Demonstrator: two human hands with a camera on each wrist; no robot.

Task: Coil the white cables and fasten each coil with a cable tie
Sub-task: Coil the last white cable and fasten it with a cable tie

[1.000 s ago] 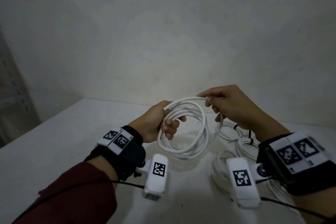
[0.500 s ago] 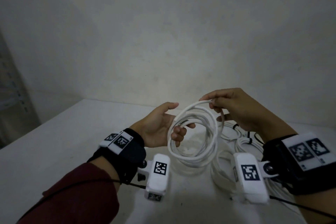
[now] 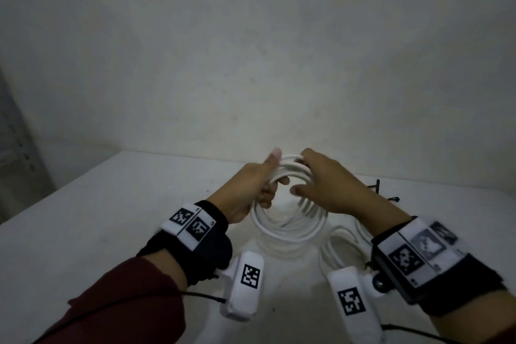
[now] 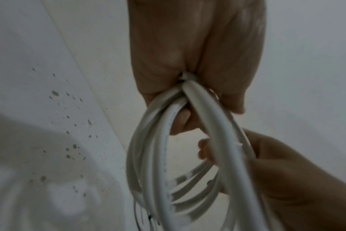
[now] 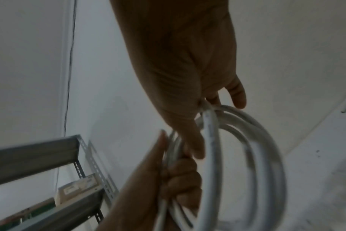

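Holding the white cable coil [image 3: 287, 220], left hand [image 3: 251, 190] and right hand [image 3: 326, 184] both grip it

Left hand [image 3: 251, 190] grips the cable coil [image 3: 290, 220] with curled fingers; right hand [image 3: 326, 184] holds its top.

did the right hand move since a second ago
Yes. The right hand slid left along the white cable coil, closing on the left hand, judged against the table's far edge.
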